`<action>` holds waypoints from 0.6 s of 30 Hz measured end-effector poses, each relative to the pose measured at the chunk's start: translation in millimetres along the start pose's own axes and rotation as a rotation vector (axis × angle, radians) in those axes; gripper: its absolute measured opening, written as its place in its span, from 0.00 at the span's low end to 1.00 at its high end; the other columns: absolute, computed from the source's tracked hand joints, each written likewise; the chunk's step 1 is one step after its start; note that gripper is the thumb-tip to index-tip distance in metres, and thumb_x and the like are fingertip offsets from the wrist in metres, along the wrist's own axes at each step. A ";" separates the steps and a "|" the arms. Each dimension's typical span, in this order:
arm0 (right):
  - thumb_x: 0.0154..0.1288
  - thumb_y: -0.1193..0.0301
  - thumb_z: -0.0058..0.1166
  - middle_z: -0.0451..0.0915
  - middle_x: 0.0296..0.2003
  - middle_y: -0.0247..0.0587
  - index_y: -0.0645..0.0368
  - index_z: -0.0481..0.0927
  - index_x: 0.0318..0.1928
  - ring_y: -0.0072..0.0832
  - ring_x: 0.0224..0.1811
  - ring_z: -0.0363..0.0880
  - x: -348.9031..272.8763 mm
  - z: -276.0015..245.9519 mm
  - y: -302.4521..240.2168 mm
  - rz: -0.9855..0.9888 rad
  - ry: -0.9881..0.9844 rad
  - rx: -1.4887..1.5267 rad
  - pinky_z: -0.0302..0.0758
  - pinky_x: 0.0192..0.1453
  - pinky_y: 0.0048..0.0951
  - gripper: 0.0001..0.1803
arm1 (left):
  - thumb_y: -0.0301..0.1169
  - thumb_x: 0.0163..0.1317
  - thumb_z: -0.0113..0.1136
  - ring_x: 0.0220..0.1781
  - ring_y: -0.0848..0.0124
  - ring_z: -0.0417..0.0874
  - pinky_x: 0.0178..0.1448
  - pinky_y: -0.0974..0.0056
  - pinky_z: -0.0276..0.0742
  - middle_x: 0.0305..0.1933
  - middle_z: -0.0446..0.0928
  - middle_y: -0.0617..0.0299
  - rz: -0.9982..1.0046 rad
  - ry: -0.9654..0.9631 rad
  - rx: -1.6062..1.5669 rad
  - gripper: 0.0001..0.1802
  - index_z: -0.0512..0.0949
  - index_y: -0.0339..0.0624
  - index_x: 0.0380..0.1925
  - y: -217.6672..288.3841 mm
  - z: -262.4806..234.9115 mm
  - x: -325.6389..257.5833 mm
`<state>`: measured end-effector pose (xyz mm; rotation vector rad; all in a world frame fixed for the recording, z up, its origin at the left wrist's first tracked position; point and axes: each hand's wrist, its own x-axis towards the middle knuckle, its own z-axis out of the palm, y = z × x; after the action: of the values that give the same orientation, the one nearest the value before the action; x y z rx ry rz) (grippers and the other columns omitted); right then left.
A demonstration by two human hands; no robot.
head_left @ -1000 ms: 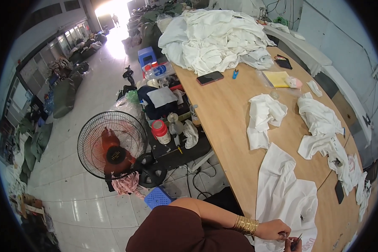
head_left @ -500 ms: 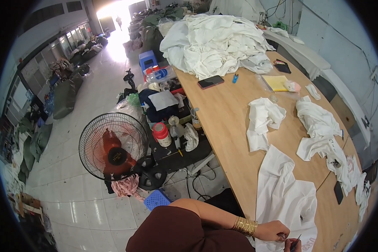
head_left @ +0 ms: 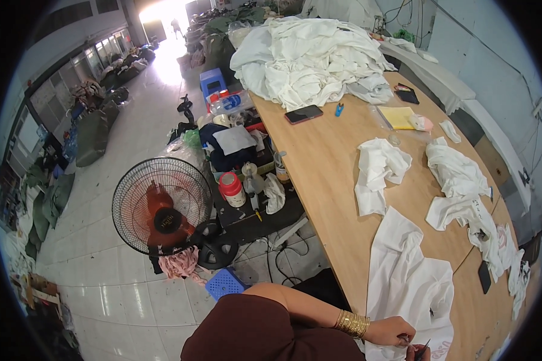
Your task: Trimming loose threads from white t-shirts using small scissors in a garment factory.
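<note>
A white cloth piece point(head_left: 403, 271) with faint pink print lies spread along the table's near edge. On its lower end, my left hand point(head_left: 391, 331) has its fingers closed in a pinch on the fabric; gold bangles circle that wrist. My right hand point(head_left: 417, 354) shows only partly at the lower edge, fingertips close to the left ones. It grips a small dark tool with pointed blades point(head_left: 425, 345), which looks like thread snips. The exact spot between the fingertips is too small to make out.
A crumpled white cloth point(head_left: 382, 168) and more white pieces point(head_left: 457, 171) lie further up the table point(head_left: 319, 174). At the far end rises a big white fabric heap point(head_left: 313, 60). Phones point(head_left: 303, 114) rest on the tabletop. A floor fan point(head_left: 162, 207) stands left.
The dark tool in my right hand has shifted very slightly beside the left fingertips. My left hand stays on the cloth. A distant person in the bright doorway has moved a little.
</note>
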<state>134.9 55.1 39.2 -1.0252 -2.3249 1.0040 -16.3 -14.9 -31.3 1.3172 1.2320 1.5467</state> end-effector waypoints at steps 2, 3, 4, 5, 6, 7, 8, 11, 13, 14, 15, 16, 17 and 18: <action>0.59 0.70 0.59 0.65 0.20 0.27 0.62 0.77 0.30 0.18 0.22 0.59 -4.5 0.7 0.6 0.003 0.016 0.007 0.58 0.25 0.21 0.08 | 0.29 0.51 0.58 0.29 0.56 0.77 0.35 0.61 0.70 0.24 0.75 0.49 0.030 -0.006 0.028 0.09 0.74 0.32 0.27 -2.6 3.0 -0.1; 0.59 0.70 0.59 0.66 0.20 0.27 0.62 0.77 0.30 0.18 0.23 0.59 -6.8 1.3 -0.7 0.039 0.027 0.008 0.59 0.25 0.21 0.08 | 0.29 0.51 0.58 0.29 0.56 0.77 0.35 0.61 0.70 0.24 0.75 0.49 0.033 -0.028 0.022 0.09 0.74 0.32 0.27 -0.9 2.7 0.2; 0.58 0.70 0.59 0.67 0.20 0.27 0.62 0.77 0.31 0.18 0.23 0.59 -9.9 2.6 -2.5 0.080 0.046 0.010 0.59 0.25 0.20 0.08 | 0.29 0.53 0.57 0.30 0.57 0.77 0.36 0.60 0.70 0.25 0.75 0.50 0.001 -0.052 0.036 0.08 0.74 0.33 0.28 0.7 0.8 -0.7; 0.58 0.70 0.59 0.67 0.20 0.27 0.62 0.77 0.31 0.18 0.23 0.59 -9.8 3.7 -5.7 0.109 0.095 0.002 0.59 0.25 0.20 0.08 | 0.29 0.54 0.56 0.31 0.58 0.77 0.37 0.60 0.70 0.26 0.75 0.52 -0.022 -0.099 0.044 0.08 0.74 0.34 0.29 5.4 -0.3 2.2; 0.58 0.71 0.59 0.68 0.21 0.27 0.62 0.78 0.31 0.18 0.23 0.59 -6.7 7.6 -10.6 0.094 0.062 0.023 0.59 0.25 0.20 0.07 | 0.30 0.55 0.56 0.31 0.59 0.77 0.37 0.60 0.70 0.27 0.75 0.51 -0.048 -0.092 0.037 0.08 0.74 0.34 0.30 5.9 -3.5 2.5; 0.58 0.71 0.59 0.70 0.21 0.27 0.62 0.78 0.31 0.17 0.23 0.59 -3.9 9.2 -12.2 0.091 0.055 0.040 0.60 0.26 0.20 0.07 | 0.30 0.56 0.56 0.31 0.59 0.77 0.37 0.60 0.70 0.28 0.74 0.51 -0.069 -0.110 0.027 0.09 0.74 0.35 0.31 3.1 -7.2 4.0; 0.57 0.76 0.58 0.74 0.23 0.33 0.65 0.78 0.32 0.20 0.26 0.68 -2.5 12.3 -1.1 0.093 0.074 0.058 0.67 0.31 0.21 0.05 | 0.29 0.56 0.56 0.33 0.62 0.78 0.38 0.61 0.71 0.29 0.75 0.52 -0.079 -0.141 0.040 0.09 0.75 0.35 0.34 -6.0 -10.0 8.1; 0.54 0.72 0.61 0.80 0.29 0.46 0.63 0.79 0.34 0.35 0.32 0.81 0.5 20.0 18.6 0.121 0.127 0.040 0.75 0.37 0.29 0.09 | 0.24 0.56 0.56 0.42 0.70 0.80 0.48 0.66 0.74 0.39 0.79 0.56 -0.243 -0.248 0.036 0.13 0.77 0.36 0.43 -7.7 -22.5 18.1; 0.57 0.72 0.58 0.80 0.33 0.45 0.61 0.79 0.38 0.33 0.35 0.81 3.1 16.7 4.7 0.063 0.063 -0.020 0.76 0.39 0.28 0.09 | 0.26 0.56 0.59 0.36 0.68 0.81 0.43 0.67 0.75 0.36 0.80 0.55 -0.173 -0.149 0.084 0.11 0.78 0.37 0.40 -5.5 -27.3 14.3; 0.57 0.69 0.58 0.80 0.34 0.44 0.59 0.78 0.40 0.35 0.36 0.81 4.1 15.6 3.7 0.070 0.042 0.000 0.76 0.40 0.30 0.11 | 0.25 0.56 0.59 0.35 0.68 0.81 0.42 0.67 0.75 0.35 0.80 0.55 -0.166 -0.154 0.160 0.10 0.79 0.36 0.39 -0.1 -29.1 16.5; 0.58 0.67 0.58 0.80 0.34 0.44 0.58 0.77 0.42 0.38 0.36 0.80 1.9 13.9 3.4 0.069 0.015 0.024 0.76 0.41 0.31 0.12 | 0.25 0.55 0.60 0.34 0.68 0.81 0.41 0.67 0.75 0.34 0.80 0.54 -0.150 -0.148 0.237 0.10 0.79 0.36 0.38 5.1 -28.4 18.9; 0.59 0.66 0.56 0.80 0.35 0.43 0.57 0.76 0.43 0.39 0.37 0.80 -2.1 14.5 1.9 0.084 0.037 0.025 0.75 0.41 0.32 0.13 | 0.25 0.55 0.61 0.34 0.69 0.81 0.41 0.67 0.75 0.33 0.80 0.55 -0.175 -0.155 0.184 0.09 0.79 0.36 0.36 2.6 -27.6 20.6; 0.60 0.65 0.55 0.80 0.35 0.43 0.56 0.75 0.45 0.40 0.38 0.80 -7.5 10.8 0.7 0.087 0.052 0.024 0.75 0.41 0.34 0.14 | 0.25 0.54 0.61 0.34 0.69 0.81 0.41 0.68 0.75 0.32 0.80 0.55 -0.205 -0.150 0.136 0.08 0.80 0.35 0.35 1.0 -22.9 22.7; 0.60 0.65 0.55 0.80 0.35 0.43 0.56 0.75 0.45 0.40 0.38 0.80 -14.1 5.7 1.6 0.140 0.149 0.016 0.75 0.41 0.34 0.14 | 0.25 0.54 0.61 0.34 0.69 0.81 0.41 0.68 0.75 0.32 0.80 0.55 -0.176 -0.257 0.128 0.08 0.80 0.35 0.35 2.8 -15.7 24.9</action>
<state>141.3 42.6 33.2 -1.2270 -2.1469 0.9612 -36.3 4.8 -22.3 1.3993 1.2613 1.1525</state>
